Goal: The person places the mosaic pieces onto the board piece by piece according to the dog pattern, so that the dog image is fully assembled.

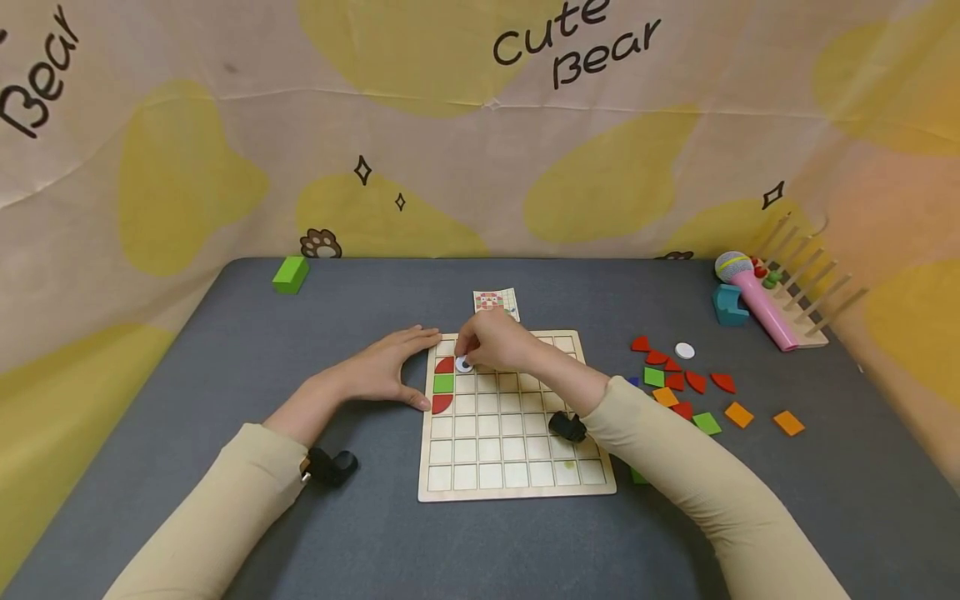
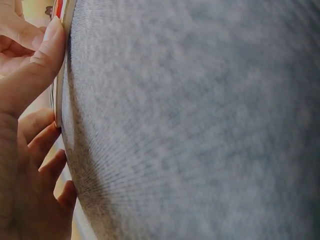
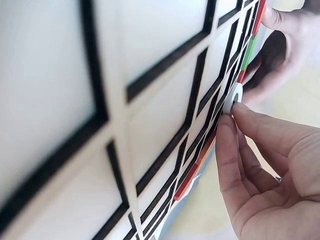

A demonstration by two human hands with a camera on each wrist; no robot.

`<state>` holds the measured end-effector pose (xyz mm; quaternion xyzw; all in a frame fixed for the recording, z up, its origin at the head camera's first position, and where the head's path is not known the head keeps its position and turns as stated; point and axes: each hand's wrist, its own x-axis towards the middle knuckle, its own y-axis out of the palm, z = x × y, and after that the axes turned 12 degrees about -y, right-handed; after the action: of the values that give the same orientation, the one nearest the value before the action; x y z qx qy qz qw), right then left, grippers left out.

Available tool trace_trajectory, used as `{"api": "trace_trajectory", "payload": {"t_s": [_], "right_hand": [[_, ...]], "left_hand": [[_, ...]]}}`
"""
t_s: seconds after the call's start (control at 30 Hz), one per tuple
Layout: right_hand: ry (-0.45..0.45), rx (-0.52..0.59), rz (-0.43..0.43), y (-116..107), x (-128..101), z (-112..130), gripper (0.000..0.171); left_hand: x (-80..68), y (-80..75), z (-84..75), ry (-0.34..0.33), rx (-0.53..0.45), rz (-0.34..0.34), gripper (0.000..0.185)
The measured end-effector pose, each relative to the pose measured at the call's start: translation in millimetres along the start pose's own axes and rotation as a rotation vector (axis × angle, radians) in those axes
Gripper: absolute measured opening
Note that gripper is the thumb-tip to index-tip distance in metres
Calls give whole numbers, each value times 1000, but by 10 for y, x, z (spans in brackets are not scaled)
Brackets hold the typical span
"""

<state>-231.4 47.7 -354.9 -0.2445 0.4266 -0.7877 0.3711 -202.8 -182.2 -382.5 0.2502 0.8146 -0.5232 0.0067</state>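
A square wooden grid board lies on the grey table. Along its left column sit a red quarter-round tile, a green square tile and another red tile. My right hand pinches a white round disc with a dark middle between thumb and fingers, over a cell beside the upper red tile. My left hand rests at the board's upper left, thumb on the left edge and fingers stretched to the top corner. In the right wrist view, red and orange tiles show beyond my right fingers.
Loose red tiles, orange tiles and a white disc lie right of the board. A picture card is behind it. Farther off are a green block, a pink microphone and a pegged rack.
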Motion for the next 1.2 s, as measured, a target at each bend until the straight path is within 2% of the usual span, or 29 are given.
{"api": "trace_trajectory", "payload": {"t_s": [0.4,0.53,0.63,0.77,0.97,1.2], "right_hand": [[-7,-31,5,-3,-4,-2,11],[5,-17,-15,-102,-28,4,12],[46,-10,-29,-216,-84,-21,10],[100,12,-71,-373,-226,-147,10],[165,43,-152,-622,-568,-458,14],[257,20,-146,-887,-929,-755,22]], "left_hand": [[8,12,-7,-10,0,4,105],[15,17,-13,-9,-1,2,105],[24,22,-20,-6,3,2,105],[32,23,-32,-13,6,7,106],[39,21,-42,-15,13,6,106],[13,17,-19,-19,12,4,106]]}}
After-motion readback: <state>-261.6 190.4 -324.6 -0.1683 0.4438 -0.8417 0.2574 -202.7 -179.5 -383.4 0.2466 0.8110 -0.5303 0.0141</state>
